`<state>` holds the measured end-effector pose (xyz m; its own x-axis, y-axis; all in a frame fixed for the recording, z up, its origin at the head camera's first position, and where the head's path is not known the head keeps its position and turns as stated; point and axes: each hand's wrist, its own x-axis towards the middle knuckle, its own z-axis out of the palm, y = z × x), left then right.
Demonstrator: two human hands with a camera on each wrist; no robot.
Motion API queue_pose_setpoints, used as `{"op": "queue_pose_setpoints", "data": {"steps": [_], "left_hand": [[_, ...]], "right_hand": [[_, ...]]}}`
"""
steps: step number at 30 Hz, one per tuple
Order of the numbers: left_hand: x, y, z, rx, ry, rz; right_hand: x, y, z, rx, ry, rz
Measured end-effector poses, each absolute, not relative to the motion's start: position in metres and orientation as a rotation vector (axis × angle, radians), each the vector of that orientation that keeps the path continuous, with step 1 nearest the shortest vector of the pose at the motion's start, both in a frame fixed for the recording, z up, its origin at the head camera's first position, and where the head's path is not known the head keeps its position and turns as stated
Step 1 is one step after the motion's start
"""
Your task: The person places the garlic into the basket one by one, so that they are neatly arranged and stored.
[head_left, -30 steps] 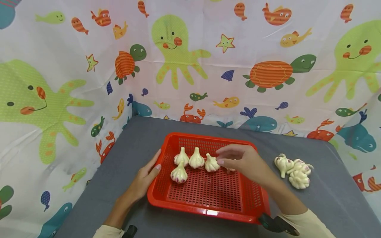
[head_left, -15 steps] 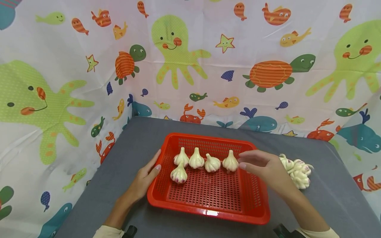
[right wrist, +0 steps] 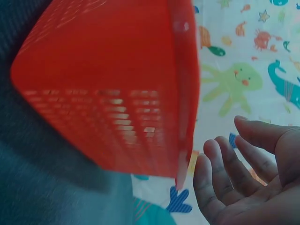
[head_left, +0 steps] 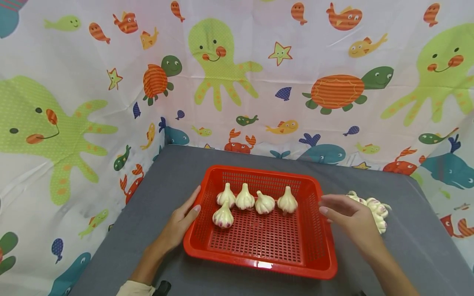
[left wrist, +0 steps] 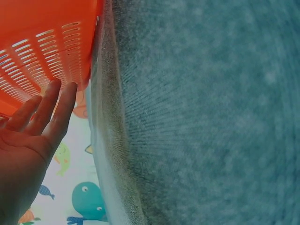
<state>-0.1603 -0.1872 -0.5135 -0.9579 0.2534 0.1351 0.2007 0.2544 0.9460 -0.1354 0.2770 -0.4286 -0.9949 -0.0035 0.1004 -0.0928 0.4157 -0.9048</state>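
A red plastic basket [head_left: 255, 265] with slotted walls stands on the table. Several garlic bulbs [head_left: 245, 198], white with purple streaks, stand or lean in its back half. My left hand [head_left: 174, 226] rests along the basket's left side with its fingers straight; the left wrist view shows these fingers [left wrist: 49, 105] against the slotted wall. Beside the right rim is my right hand [head_left: 352, 220], its fingers loosely bent around nothing. In the right wrist view, a gap shows between its fingertips [right wrist: 202, 164] and the basket wall [right wrist: 140, 117].
A small pile of garlic [head_left: 379, 211] lies on the table right of the basket, partly hidden behind my right hand. Grey cloth [head_left: 177, 164] covers the table. A curtain [head_left: 259, 82] printed with sea animals hangs around the back and sides.
My right hand has moved right, from above the garlic in the basket to beside the right rim, uncovering the rightmost bulb. The left hand and basket stay in place.
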Motion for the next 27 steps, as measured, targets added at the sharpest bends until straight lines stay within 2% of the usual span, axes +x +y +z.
{"op": "queue_pose_setpoints", "data": {"steps": [12,19,27], "left_hand": [[-0.161,-0.188,-0.514,0.441,2.441,1.837],[-0.16,-0.187,-0.512,0.437,2.44,1.844],[-0.16,-0.187,-0.512,0.437,2.441,1.838]], "right_hand": [[-0.13,0.312,-0.454,-0.036,-2.433,1.72],[-0.13,0.332,-0.466,-0.196,-2.467,1.555],[-0.126,0.351,-0.473,-0.313,-2.335,1.626]]}}
